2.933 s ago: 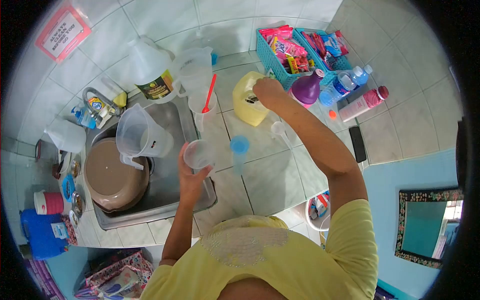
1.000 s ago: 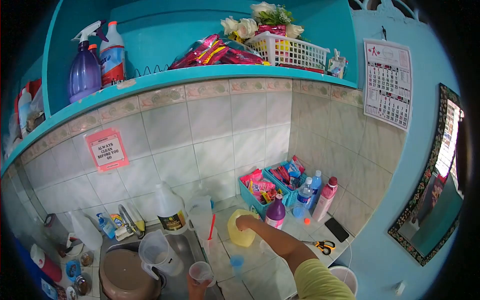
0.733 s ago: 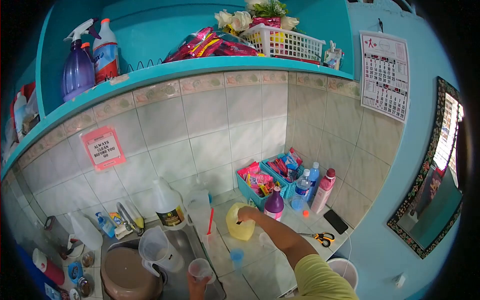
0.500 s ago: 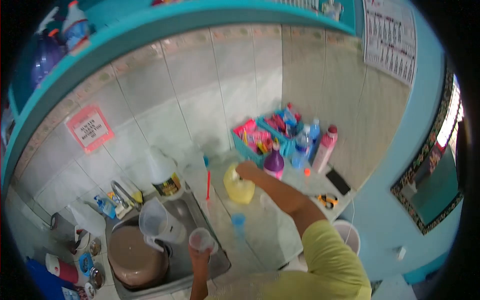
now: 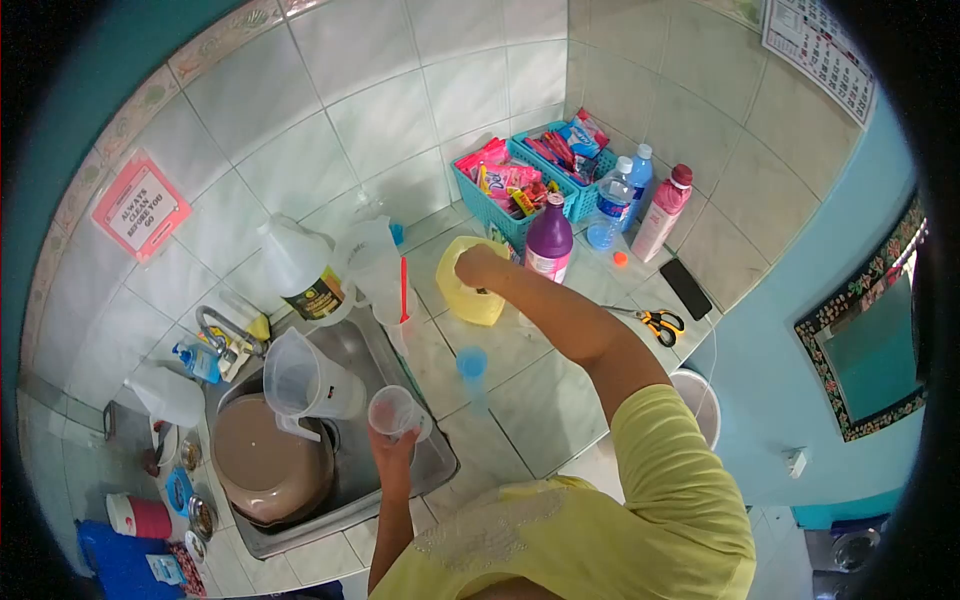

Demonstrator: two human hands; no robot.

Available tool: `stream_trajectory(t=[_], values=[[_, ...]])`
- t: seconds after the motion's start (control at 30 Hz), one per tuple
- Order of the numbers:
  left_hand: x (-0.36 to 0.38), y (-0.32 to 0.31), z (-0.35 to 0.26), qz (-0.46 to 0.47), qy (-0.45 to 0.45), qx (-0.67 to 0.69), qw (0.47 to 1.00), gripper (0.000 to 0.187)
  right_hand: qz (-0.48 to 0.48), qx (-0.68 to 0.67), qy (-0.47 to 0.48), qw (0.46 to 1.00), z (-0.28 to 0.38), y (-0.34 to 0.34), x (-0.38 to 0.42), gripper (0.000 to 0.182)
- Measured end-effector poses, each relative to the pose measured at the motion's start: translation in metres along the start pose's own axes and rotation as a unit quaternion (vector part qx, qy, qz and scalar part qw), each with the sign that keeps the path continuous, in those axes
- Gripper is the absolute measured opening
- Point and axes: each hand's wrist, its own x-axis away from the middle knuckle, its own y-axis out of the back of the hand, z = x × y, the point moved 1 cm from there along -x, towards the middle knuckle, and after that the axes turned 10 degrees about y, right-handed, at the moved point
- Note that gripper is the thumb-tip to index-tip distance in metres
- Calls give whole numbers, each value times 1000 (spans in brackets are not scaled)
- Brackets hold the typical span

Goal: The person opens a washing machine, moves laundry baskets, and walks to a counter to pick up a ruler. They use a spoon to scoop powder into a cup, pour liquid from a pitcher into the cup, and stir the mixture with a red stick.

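My left hand [image 5: 394, 447] is wrapped round a clear plastic cup [image 5: 392, 408], held over the right side of the sink. My right arm reaches across the counter to a yellow plastic jug [image 5: 468, 303]. My right hand [image 5: 483, 268] is closed at the top of this jug, and its fingers are partly hidden. The jug stands upright beside a purple bottle [image 5: 549, 242]. Between my two hands, a small blue cup [image 5: 472, 362] sits on the tiles. Left of the yellow jug are a clear pitcher [image 5: 372, 262] and a red-handled stick [image 5: 404, 285].
A clear measuring pitcher [image 5: 320, 385] and an upturned brown basin [image 5: 270, 455] are in the sink [image 5: 440, 470]. A large white jug [image 5: 305, 275] stands behind. Teal baskets [image 5: 490, 203] of packets, bottles, orange-handled scissors [image 5: 660, 325] and a phone [image 5: 686, 288] are at right.
The view has tipped downward and sharpened, so the counter things sit higher in the picture. Both hands keep about the same places relative to the cup and the yellow jug.
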Motion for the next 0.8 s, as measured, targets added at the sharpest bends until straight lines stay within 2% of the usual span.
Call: stream_trajectory(t=[0.13,0.2,0.27,0.43,0.5,0.53,0.63,0.67,0.73,0.8], values=[[-1,0,0,-11,38,-14,999,62,56,-27,-37,997,-12,13,7,17],[-2,2,4,-24,50,-26,998,62,75,-46,-25,996,-21,5,1,18],[-4,3,8,4,29,2,1000,63,91,-65,-19,994,-29,-7,-6,20],[-6,9,17,-3,31,-1,999,63,105,-84,-10,991,-38,-16,-12,20],[-7,9,19,-3,21,8,1000,64,84,5,196,977,-42,-19,-17,18],[-6,8,18,-8,31,9,999,63,84,6,198,977,-44,-18,-14,18],[-6,9,15,-16,40,2,999,63,30,-10,203,979,-45,-5,-4,19],[-6,8,15,-18,40,-7,999,63,18,-92,148,985,-44,-1,1,17],[-8,10,18,-16,41,-12,999,63,6,-169,91,981,-56,-10,5,15],[-9,9,18,-16,44,-18,999,62,-171,-172,166,956,-75,-45,4,13]])
